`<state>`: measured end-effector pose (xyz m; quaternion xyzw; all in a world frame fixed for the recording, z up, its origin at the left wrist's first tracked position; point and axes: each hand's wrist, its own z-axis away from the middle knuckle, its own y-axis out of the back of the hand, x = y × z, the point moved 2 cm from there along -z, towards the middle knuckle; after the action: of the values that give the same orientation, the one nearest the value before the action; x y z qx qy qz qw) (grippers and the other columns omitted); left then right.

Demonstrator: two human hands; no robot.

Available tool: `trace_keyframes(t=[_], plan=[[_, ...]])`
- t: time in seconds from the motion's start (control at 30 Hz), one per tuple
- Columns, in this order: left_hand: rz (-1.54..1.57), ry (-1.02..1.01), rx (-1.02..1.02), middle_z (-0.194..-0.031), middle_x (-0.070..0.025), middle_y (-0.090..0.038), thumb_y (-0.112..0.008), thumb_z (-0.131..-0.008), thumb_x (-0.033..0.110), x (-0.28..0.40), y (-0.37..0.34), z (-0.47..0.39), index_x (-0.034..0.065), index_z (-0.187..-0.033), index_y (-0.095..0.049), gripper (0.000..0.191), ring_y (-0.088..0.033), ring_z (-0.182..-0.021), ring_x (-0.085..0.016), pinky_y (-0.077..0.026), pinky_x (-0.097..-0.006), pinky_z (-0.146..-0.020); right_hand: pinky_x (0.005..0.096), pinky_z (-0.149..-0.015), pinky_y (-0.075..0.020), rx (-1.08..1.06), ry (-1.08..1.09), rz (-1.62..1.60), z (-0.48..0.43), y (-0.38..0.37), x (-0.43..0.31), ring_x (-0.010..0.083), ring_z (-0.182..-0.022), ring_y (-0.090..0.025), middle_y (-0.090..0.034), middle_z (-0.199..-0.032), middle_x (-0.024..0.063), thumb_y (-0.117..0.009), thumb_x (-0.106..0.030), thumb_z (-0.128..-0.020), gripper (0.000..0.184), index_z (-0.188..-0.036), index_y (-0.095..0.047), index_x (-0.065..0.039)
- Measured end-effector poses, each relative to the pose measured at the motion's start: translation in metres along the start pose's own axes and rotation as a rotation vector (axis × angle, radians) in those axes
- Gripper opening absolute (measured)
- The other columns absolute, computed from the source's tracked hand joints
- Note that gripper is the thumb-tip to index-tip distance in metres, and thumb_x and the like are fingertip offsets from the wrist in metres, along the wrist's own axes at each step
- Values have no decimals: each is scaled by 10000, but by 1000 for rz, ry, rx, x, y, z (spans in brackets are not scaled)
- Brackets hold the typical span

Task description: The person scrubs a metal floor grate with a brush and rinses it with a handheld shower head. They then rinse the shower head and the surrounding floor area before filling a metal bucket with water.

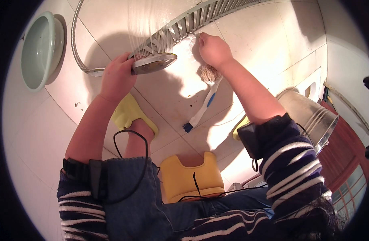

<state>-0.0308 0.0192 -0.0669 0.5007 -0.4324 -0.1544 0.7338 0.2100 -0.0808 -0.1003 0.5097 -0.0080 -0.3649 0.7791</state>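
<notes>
My left hand [119,72] grips a chrome shower head [155,63] by its handle, and a metal hose [73,39] runs from behind the fingers. Water streams from its face towards the top of the view, over a long grey slatted strip [184,25]. One end of that strip reaches the fingers of my left hand; whether they hold it too is unclear. My right hand [214,49] is curled into a fist just below the strip, over wet tile; what is inside it is hidden. Under my right wrist lies a white-handled scrub brush [207,99] with worn bristles and a blue-bristled tip.
A pale green basin [36,54] leans at the left. Behind my right forearm is a metal bucket [308,114], near a dark red door [341,150]. A yellow stool [190,177] stands between my legs. I wear yellow slippers [127,111]. Black cables hang by both arms.
</notes>
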Motion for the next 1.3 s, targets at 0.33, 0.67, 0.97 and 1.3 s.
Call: trace_keyframes(t=[0.33, 0.67, 0.97, 1.3], plan=[[10, -23, 23, -937, -78, -584, -568, -640, 13, 7, 3, -5, 40, -839, -623, 208, -564, -844, -280, -474, -377, -729, 423, -736, -459, -72, -26, -20, 2, -9, -8, 363, -807, -580, -617, -855, 190, -416, -224, -854, 251, -946, -594, -72], [14, -7, -4, -939, -92, -578, -579, -623, 4, 7, 5, -5, 27, -837, -617, 219, -562, -850, -284, -476, -379, -727, 411, -749, -468, 29, -99, -17, -16, 14, 28, 333, -850, -592, -628, -901, 162, -401, -242, -857, 280, -949, -612, -83], [16, 6, -6, -910, -77, -581, -576, -630, 8, 6, 8, -7, 69, -914, -640, 297, -563, -847, -275, -475, -378, -732, 396, -759, -465, 128, -158, -58, -31, 28, 38, 340, -850, -584, -625, -894, 160, -407, -237, -844, 269, -945, -613, -95], [-14, -35, 53, -904, -69, -588, -569, -658, 14, 11, 9, -5, 73, -882, -650, 245, -569, -835, -268, -481, -366, -709, 395, -771, -467, 92, -206, 38, -37, 37, 42, 311, -883, -591, -628, -936, 150, -397, -228, -836, 280, -943, -607, -77]])
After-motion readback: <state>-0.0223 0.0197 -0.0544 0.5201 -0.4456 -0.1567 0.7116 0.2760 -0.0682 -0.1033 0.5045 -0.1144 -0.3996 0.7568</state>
